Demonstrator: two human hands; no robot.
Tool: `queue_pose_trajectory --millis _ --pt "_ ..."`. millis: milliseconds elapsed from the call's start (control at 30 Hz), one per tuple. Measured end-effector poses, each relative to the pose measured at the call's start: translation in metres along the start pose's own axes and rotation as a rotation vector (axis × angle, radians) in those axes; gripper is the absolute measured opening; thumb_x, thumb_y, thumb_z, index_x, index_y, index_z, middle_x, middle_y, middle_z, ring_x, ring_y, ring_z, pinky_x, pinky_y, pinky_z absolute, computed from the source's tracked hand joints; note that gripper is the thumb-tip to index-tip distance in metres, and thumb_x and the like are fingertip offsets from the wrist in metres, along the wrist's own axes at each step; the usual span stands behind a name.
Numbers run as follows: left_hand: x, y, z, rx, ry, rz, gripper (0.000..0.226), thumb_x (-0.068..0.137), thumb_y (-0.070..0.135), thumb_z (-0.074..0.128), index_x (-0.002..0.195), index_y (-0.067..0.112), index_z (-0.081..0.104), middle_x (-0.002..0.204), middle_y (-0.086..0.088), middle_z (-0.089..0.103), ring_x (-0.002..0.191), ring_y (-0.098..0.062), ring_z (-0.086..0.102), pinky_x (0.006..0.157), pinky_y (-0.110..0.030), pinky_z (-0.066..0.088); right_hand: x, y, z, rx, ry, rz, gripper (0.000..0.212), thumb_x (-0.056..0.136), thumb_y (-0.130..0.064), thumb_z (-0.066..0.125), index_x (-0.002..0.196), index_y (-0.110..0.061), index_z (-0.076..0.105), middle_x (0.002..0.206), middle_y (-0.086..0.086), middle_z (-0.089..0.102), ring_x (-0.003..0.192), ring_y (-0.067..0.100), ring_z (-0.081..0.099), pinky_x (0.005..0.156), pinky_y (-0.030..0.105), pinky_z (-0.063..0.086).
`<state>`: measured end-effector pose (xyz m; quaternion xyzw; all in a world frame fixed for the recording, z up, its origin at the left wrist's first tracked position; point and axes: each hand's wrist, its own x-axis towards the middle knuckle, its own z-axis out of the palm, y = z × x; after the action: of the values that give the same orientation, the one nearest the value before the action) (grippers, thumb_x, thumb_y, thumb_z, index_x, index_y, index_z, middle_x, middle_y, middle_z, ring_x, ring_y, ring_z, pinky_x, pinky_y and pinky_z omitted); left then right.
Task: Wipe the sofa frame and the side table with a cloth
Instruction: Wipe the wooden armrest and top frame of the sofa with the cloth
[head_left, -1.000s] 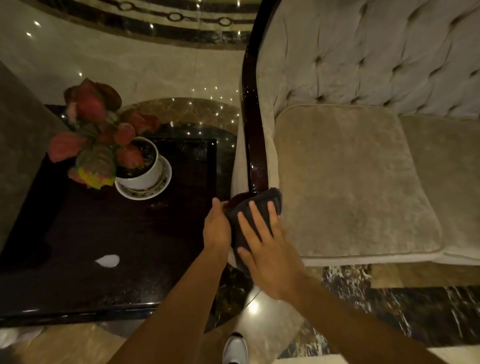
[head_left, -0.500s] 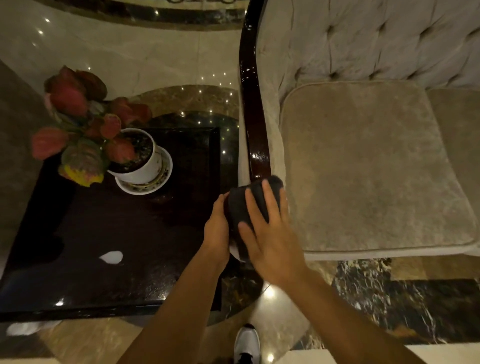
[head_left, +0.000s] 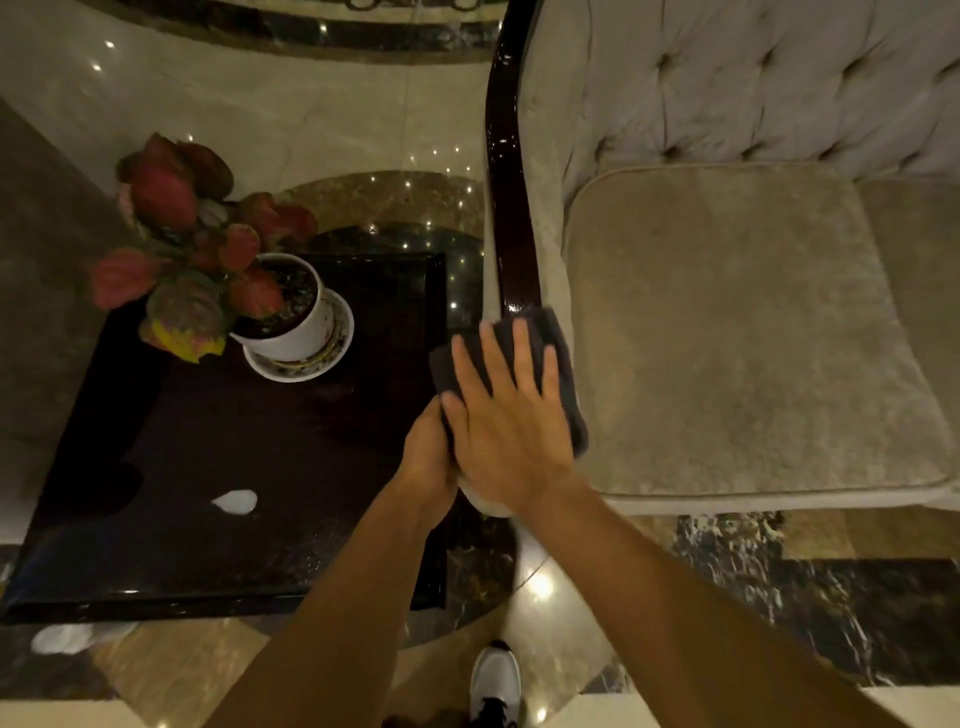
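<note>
Dark cloth (head_left: 563, 353) sat draped over the front end of the sofa's glossy dark wooden frame (head_left: 506, 208), at about 12 o'clock from the hands. Right hand (head_left: 511, 415) lay flat on top of the cloth, fingers spread and pressing down, not curled around it. Left hand (head_left: 426, 457) was tucked against the cloth's left lower edge at 7 o'clock from the right hand, touching it; its fingers were hidden under the right hand, so the grip could not be told. Frame ran from the cloth up toward 12 o'clock, between the side table (head_left: 208, 467) and the beige seat cushion (head_left: 737, 332). Table stood at 9 o'clock from the hands, dark and shiny, just beside the sofa. On it, a potted plant (head_left: 280, 317) with red leaves in a white pot on a saucer, at 10 o'clock. A small white smear (head_left: 236, 501) lay on the tabletop at 8 o'clock. A white shoe (head_left: 496, 680) showed on the marble floor (head_left: 260, 104) at 6 o'clock.
</note>
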<state>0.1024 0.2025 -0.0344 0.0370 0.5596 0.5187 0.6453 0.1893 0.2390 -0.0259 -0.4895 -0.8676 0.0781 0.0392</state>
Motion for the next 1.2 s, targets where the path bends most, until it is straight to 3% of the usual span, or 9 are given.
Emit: queue_pose_trajectory --millis 67,167,300,467,567,667,767,1000,1200 --pt "0.002 0.000 0.001 0.014 0.034 0.009 0.042 0.099 0.039 0.040 0.096 0.024 0.079 0.105 -0.004 0.076 0.099 -0.018 0.071 0.078 -0.030 0.054 0.055 0.015 -0.010 -0.063 0.042 -0.046 0.059 0.103 -0.044 0.019 0.156 -0.017 0.026 0.168 0.007 0.010 0.153 0.037 -0.009 0.121 0.061 0.002" --pt "0.004 0.004 0.005 0.117 0.113 -0.026 0.034 0.097 0.041 0.045 0.108 0.023 0.072 0.104 -0.002 0.075 0.100 -0.017 0.067 0.080 -0.031 0.052 0.103 0.038 -0.020 -0.134 0.111 -0.114 0.057 0.104 -0.039 0.024 0.155 -0.015 0.029 0.168 0.004 0.014 0.153 0.036 -0.004 0.122 0.059 0.003" --pt "-0.001 0.014 0.014 0.342 0.148 0.034 0.033 0.099 0.046 0.039 0.105 0.029 0.067 0.101 0.004 0.066 0.097 -0.012 0.061 0.083 -0.028 0.048 0.129 0.070 -0.035 0.017 0.144 -0.275 0.053 0.107 -0.028 0.030 0.156 -0.009 0.023 0.166 0.013 0.016 0.152 0.041 0.000 0.125 0.049 0.003" --pt "-0.012 0.007 0.026 1.541 0.246 0.542 0.100 0.079 0.079 0.031 0.150 0.009 0.023 0.148 -0.012 0.039 0.138 -0.030 0.036 0.111 -0.045 0.031 0.088 0.049 -0.026 0.281 0.146 -0.031 0.056 0.106 -0.023 0.027 0.156 -0.001 0.015 0.165 0.023 0.000 0.151 0.041 -0.012 0.124 0.048 -0.007" --pt "-0.019 -0.001 0.028 1.841 0.328 0.578 0.111 0.075 0.080 0.015 0.153 0.002 0.005 0.160 -0.019 0.013 0.148 -0.033 0.012 0.118 -0.048 0.020 0.032 0.043 -0.009 0.157 0.063 -0.079 0.062 0.104 -0.029 0.018 0.156 -0.001 0.003 0.166 0.022 -0.004 0.151 0.034 -0.017 0.123 0.056 0.003" --pt "-0.015 -0.001 0.032 1.894 0.346 0.529 0.116 0.071 0.081 0.006 0.152 -0.001 0.002 0.161 -0.021 0.008 0.149 -0.035 0.004 0.118 -0.049 0.016 0.027 0.058 -0.011 0.199 -0.112 -0.132 0.066 0.103 -0.039 0.015 0.155 -0.013 -0.016 0.165 0.013 -0.022 0.150 0.037 -0.022 0.124 0.056 0.005" --pt "-0.006 -0.004 0.049 1.841 0.392 0.515 0.115 0.076 0.083 0.008 0.153 -0.002 0.003 0.160 -0.023 0.010 0.149 -0.036 0.004 0.118 -0.051 0.014 0.068 0.072 -0.027 0.123 -0.082 -0.208 0.070 0.103 -0.045 0.026 0.154 -0.022 -0.017 0.164 0.010 -0.023 0.149 0.039 -0.023 0.124 0.056 0.002" --pt "0.008 -0.002 0.071 1.664 0.470 0.466 0.098 0.084 0.070 0.028 0.152 0.000 0.017 0.157 -0.022 0.024 0.145 -0.036 0.022 0.112 -0.054 0.026 0.197 0.073 -0.059 0.056 -0.035 -0.102 0.063 0.105 -0.049 0.024 0.159 -0.025 0.003 0.168 0.011 -0.009 0.151 0.041 -0.013 0.123 0.055 -0.003" --pt "0.015 0.007 0.087 1.572 0.476 0.383 0.096 0.084 0.075 0.023 0.148 0.003 0.031 0.151 -0.018 0.038 0.131 -0.035 0.043 0.096 -0.053 0.041 0.114 0.089 -0.038 -0.072 -0.013 -0.500 0.056 0.103 -0.042 0.030 0.153 -0.019 0.033 0.167 0.013 0.014 0.152 0.043 -0.007 0.122 0.061 0.006"
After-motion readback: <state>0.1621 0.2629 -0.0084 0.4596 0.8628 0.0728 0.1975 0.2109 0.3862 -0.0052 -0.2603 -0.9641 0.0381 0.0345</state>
